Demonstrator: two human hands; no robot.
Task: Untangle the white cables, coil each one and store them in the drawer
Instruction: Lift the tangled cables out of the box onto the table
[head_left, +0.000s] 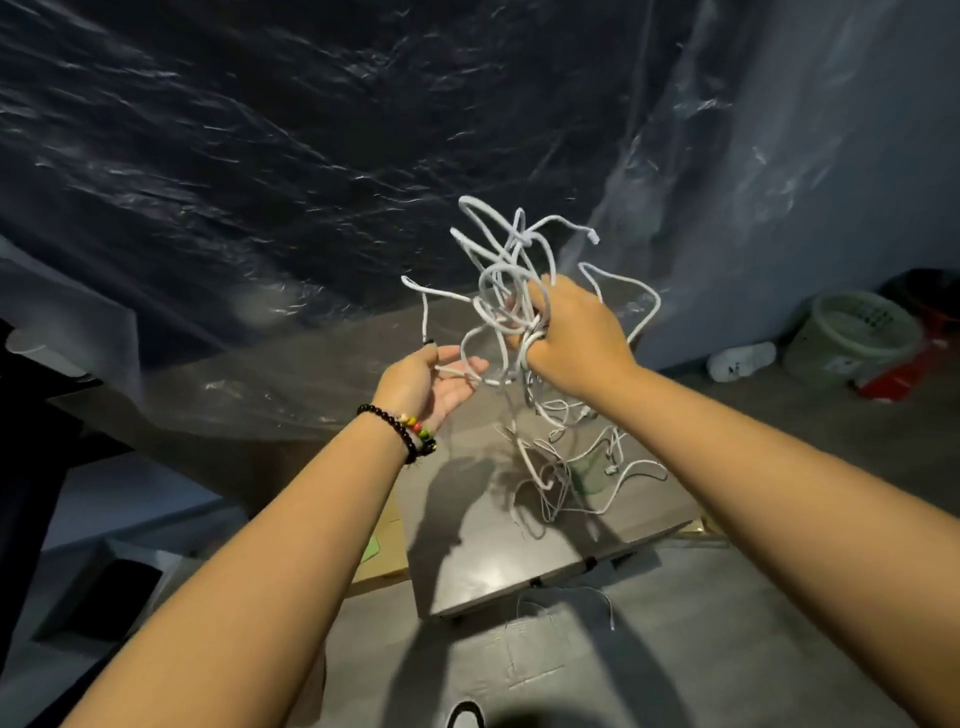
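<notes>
Above a grey cabinet top (524, 551), our right hand (571, 332) clutches the white cables (506, 291); our left hand (434, 384), fingers spread, touches one strand.

Both forearms bare, no sleeves showing. Left wrist: bracelet (402, 428) of black beads, with a few cream, red, yellow, green ones.
</notes>
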